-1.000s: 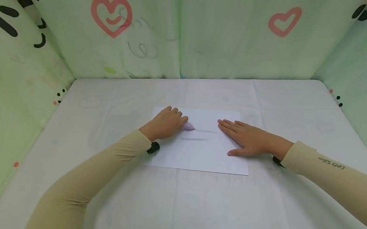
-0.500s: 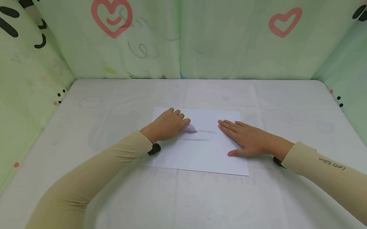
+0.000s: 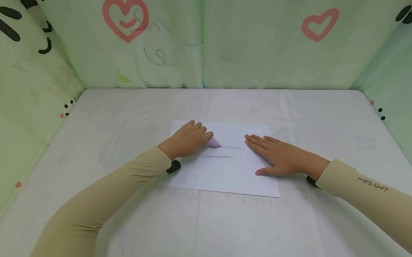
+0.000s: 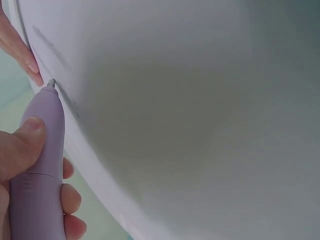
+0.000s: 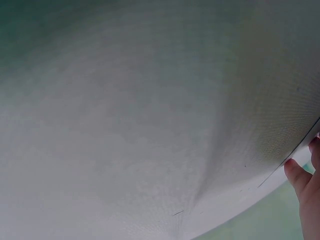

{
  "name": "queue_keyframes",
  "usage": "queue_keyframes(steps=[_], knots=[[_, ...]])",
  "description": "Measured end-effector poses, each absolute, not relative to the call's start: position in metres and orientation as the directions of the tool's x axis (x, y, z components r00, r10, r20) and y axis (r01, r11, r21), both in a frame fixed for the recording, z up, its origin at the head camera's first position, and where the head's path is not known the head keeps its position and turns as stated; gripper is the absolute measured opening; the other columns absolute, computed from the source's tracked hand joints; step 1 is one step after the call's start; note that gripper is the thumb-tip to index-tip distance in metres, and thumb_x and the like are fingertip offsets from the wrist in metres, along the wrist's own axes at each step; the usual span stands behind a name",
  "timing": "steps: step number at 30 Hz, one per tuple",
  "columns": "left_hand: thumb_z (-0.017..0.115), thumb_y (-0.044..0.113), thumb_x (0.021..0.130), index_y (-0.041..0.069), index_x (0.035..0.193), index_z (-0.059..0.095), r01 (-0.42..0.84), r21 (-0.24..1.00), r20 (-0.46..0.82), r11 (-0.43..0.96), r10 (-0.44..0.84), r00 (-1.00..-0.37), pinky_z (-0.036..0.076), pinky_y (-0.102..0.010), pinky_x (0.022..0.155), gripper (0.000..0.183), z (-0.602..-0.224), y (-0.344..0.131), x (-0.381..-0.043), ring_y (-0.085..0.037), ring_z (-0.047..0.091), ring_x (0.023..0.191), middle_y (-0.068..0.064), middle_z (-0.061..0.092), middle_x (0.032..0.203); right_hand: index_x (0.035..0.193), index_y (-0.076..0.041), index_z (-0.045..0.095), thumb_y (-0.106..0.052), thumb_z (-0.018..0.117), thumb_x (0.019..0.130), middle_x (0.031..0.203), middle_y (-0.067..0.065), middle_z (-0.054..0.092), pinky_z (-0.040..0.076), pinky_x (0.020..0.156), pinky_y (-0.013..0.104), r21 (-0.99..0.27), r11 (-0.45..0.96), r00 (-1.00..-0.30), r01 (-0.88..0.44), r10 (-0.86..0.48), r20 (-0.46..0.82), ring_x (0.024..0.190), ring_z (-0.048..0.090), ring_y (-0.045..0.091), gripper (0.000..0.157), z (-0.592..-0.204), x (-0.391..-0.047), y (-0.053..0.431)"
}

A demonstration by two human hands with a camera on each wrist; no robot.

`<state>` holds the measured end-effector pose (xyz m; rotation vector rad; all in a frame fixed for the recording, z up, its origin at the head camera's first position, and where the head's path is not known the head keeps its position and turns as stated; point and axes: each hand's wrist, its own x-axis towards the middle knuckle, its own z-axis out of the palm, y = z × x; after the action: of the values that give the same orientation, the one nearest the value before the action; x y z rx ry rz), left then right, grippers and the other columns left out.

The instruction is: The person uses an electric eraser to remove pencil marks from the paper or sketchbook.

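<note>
Head view: back of the left hand (image 3: 187,140) hides most of the purple pen-shaped tool (image 3: 213,143); only its front end shows, over the paper (image 3: 220,176), pointing right. Left wrist view fills in: thumb pressed on the barrel, other fingers curled round the far side, rear of the tool cut off at the lower edge. Tip by the left end of the upper of two grey streaks (image 3: 219,157) (touching or just above, cannot tell). Left hand and wrist cover part of the paper's left edge.

Right hand (image 3: 275,154) lies flat on the paper's right side, fingers straight, thumb spread wide, hiding some of that edge; right wrist view catches only bits of it at the right border, beside a dim, blurred pale surface.

Around: white-covered table (image 3: 221,227), tan sleeves (image 3: 91,204) running out of frame, green cloth (image 3: 249,52) behind with red hearts (image 3: 104,14)
</note>
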<state>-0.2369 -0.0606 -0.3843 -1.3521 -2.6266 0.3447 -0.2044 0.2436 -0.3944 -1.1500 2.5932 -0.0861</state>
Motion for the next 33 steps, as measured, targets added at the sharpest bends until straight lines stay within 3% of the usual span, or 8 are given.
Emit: queue_keyframes(steps=[25, 33], knots=[[0.055, 0.023, 0.094, 0.011, 0.103, 0.058, 0.775, -0.300, -0.004, 0.556, 0.812, -0.584, 0.044, -0.031, 0.071, 0.015, -0.3819, -0.0588, -0.2391, -0.021, 0.058, 0.079, -0.006, 0.064, 0.085, 0.150, -0.006, 0.012, -0.061, 0.049, 0.088, 0.159, 0.009, 0.010, 0.016, 0.115, 0.048, -0.165, 0.676, -0.634, -0.718, -0.734, -0.244, 0.146, 0.014, 0.028, 0.091, -0.3942, -0.2043, 0.2436], [0.056, 0.024, 0.094, 0.012, 0.106, 0.059, 0.793, -0.268, -0.008, 0.547, 0.821, -0.570, 0.048, -0.035, 0.078, 0.018, -0.3810, -0.0573, -0.2376, -0.023, 0.061, 0.083, -0.007, 0.067, 0.091, 0.150, -0.005, 0.012, -0.060, 0.049, 0.088, 0.159, 0.009, 0.009, 0.016, 0.115, 0.049, -0.167, 0.681, -0.636, -0.713, -0.728, -0.257, 0.147, 0.013, 0.028, 0.091, -0.3932, -0.2041, 0.2430]])
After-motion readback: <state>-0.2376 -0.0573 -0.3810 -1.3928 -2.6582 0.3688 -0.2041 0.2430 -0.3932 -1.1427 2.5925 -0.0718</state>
